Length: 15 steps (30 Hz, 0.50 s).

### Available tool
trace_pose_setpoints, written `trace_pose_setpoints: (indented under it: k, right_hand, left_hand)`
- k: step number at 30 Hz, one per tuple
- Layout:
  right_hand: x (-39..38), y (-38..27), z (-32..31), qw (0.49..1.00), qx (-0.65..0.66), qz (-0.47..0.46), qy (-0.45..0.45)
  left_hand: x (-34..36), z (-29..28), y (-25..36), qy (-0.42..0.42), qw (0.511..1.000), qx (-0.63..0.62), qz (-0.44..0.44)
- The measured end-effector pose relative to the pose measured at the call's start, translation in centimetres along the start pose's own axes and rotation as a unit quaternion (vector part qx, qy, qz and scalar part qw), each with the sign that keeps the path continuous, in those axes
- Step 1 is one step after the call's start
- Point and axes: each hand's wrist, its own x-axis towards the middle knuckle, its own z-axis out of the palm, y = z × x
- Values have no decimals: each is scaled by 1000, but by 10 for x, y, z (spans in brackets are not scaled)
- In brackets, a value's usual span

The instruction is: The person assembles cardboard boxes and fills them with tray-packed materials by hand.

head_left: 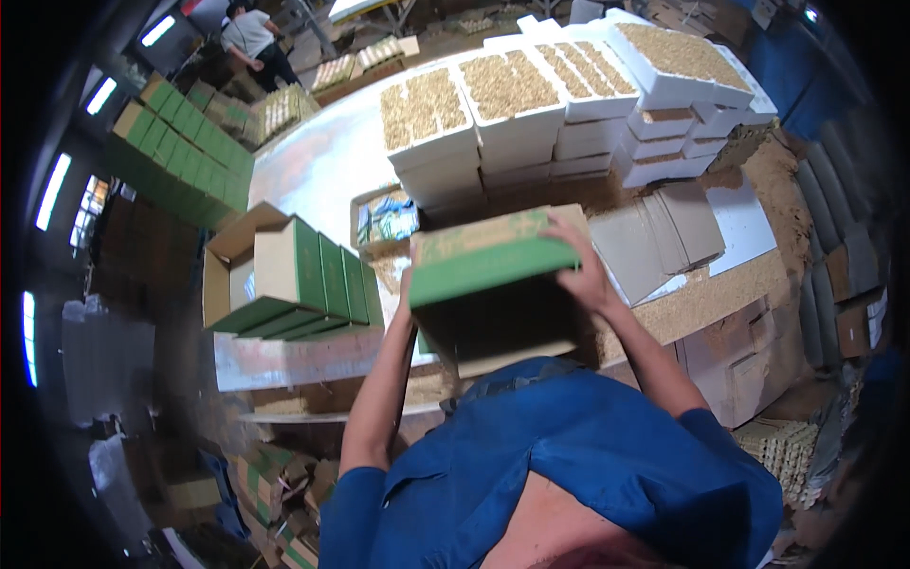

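Note:
A green-and-kraft cardboard box (pixel 491 266) is held in front of my chest, its dark interior toward me. My right hand (pixel 580 270) grips its right side, fingers curled on the upper edge. My left hand (pixel 406 294) is at its left side, partly hidden behind it, holding it. To the left, several nested green boxes (pixel 327 270) stand on the white table (pixel 294 180), the leftmost showing an open kraft top. Behind the held box, a small open carton (pixel 384 220) contains blue-and-white packets.
Stacked white trays (pixel 512 100) filled with brown granular material line the back. Flattened cardboard (pixel 668 237) lies at the right. Green cartons (pixel 166 142) are stacked at the left rear; another person (pixel 251 47) stands beyond them. Scrap cardboard (pixel 284 493) lies below on the left.

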Motion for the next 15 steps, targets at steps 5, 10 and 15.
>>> trace_pose_setpoints:
  k: [5,10,15]
  right_hand:
    - [101,26,-5,968,-105,224,-47]
    - [127,93,4,919,-130,360,-94]
    - [125,81,24,942,-92,288,-144]
  left_hand:
    - [-6,11,-13,-41,999,30,-7]
    - [-76,89,47,128,988,10,-82]
    - [-94,83,68,28,992,111,53]
